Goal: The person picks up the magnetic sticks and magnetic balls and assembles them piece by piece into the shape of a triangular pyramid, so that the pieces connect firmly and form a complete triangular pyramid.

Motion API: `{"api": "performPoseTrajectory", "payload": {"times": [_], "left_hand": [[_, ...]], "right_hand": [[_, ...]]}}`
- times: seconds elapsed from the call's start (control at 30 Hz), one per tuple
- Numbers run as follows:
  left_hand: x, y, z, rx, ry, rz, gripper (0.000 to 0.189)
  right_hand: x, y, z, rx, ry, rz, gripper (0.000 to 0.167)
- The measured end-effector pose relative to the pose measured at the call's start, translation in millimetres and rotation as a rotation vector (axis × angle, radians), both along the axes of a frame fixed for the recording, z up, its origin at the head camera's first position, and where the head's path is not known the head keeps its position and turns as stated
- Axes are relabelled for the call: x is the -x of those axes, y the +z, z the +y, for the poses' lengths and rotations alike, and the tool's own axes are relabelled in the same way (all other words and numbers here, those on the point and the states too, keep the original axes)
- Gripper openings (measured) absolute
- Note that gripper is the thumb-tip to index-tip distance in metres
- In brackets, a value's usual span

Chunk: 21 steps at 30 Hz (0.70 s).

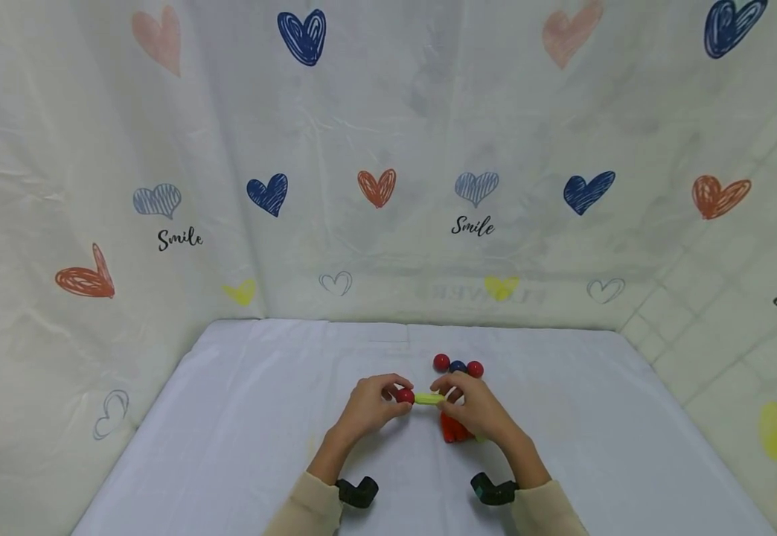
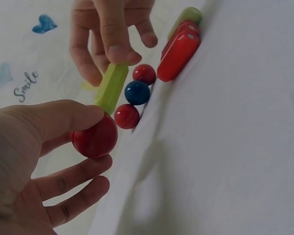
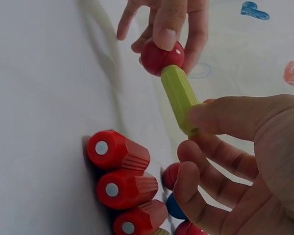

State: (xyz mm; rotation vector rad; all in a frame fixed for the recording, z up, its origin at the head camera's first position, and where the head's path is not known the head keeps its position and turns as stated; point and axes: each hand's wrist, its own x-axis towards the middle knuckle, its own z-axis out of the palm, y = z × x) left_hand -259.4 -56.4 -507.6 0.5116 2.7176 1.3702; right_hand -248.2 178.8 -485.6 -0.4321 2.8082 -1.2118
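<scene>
Between thumb and fingers, my left hand (image 1: pixel 370 406) pinches a red ball (image 2: pixel 95 138). My right hand (image 1: pixel 474 406) pinches the far end of a yellow-green ridged rod (image 3: pixel 179 95). The rod's other end meets the red ball, so the two form one piece held above the table between both hands. Below my right hand lie several red rods (image 3: pixel 118 149) side by side, with round silvery discs in their ends. Past the hands, two more red balls (image 1: pixel 441 362) sit with a blue ball (image 1: pixel 458 367) between them.
A white cloth covers the table (image 1: pixel 228 417). Another yellow-green rod (image 2: pixel 190 17) lies beside the red ones. Behind the table hangs a pale sheet (image 1: pixel 415 134) printed with hearts. Each wrist wears a black camera band (image 1: pixel 358 493).
</scene>
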Motion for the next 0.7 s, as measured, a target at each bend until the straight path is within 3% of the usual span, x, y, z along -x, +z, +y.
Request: {"api": "performPoseTrajectory", "payload": {"times": [0.37, 0.7], "left_hand": [[4.6, -1.5, -10.2, 0.055, 0.114, 0.008, 0.027], [9.5, -4.3, -20.8, 0.142, 0.201, 0.092, 0.027]], "right_hand": [[4.9, 2.8, 21.4, 0.013, -0.105, -0.049, 0.027], [11.1, 6.4, 53.8, 0.022, -0.164, -0.024, 0.03]]}}
